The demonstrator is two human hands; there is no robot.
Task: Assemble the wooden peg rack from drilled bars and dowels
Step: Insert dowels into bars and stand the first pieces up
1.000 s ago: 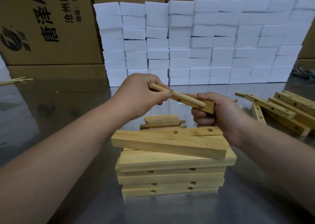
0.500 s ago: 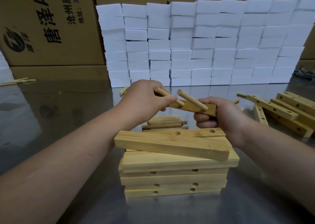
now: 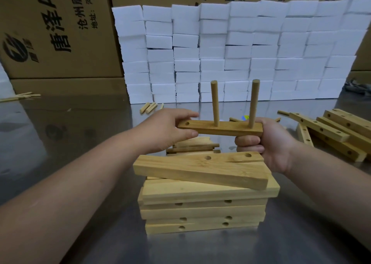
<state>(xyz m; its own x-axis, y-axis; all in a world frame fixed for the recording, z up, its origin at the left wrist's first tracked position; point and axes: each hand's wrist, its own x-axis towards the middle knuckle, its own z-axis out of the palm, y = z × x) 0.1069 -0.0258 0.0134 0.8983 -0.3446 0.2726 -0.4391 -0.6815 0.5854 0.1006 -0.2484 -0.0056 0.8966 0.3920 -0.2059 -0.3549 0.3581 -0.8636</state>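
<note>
Gripping drilled bar (image 3: 220, 128) | left hand (image 3: 168, 129), right hand (image 3: 269, 141) at ends | two dowels (image 3: 215, 103) upright in holes

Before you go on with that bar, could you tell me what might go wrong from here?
1. The top bar of the stack just below the hands lies skewed; a knock could probably push it off.
2. The held bar has an empty hole beside the left hand; that peg could be forgotten.
3. The two dowels stand upright, but their seating depth is not visible; they may loosen.
</note>
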